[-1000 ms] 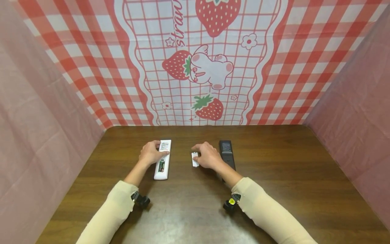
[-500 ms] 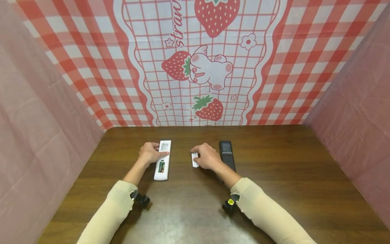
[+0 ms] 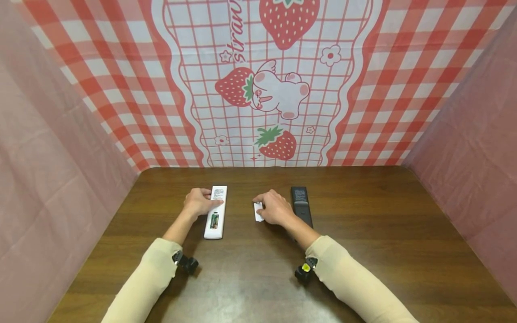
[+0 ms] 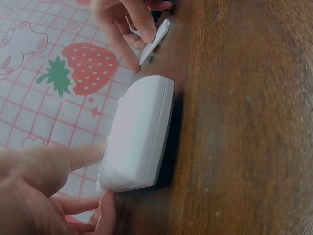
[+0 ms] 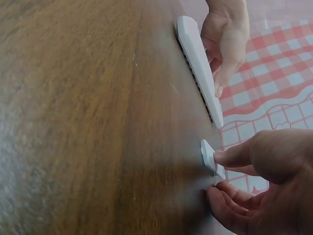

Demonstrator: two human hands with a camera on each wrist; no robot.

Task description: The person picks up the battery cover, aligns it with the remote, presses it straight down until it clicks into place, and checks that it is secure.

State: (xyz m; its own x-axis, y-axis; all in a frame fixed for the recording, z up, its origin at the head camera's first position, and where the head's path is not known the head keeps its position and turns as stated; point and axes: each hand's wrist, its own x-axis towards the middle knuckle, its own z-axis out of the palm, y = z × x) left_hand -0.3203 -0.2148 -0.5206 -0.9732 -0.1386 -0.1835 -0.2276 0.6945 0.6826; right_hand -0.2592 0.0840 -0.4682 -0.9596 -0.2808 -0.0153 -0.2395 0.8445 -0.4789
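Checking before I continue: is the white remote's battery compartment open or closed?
Open: the battery compartment shows its green interior, and the white cover is off the white remote, in the right hand.

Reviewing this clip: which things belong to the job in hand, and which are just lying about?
Apparently in the job:
white remote, battery bay open, gripped by the left hand
white cover, held by the right hand

Probably just lying about:
black remote, in neither hand
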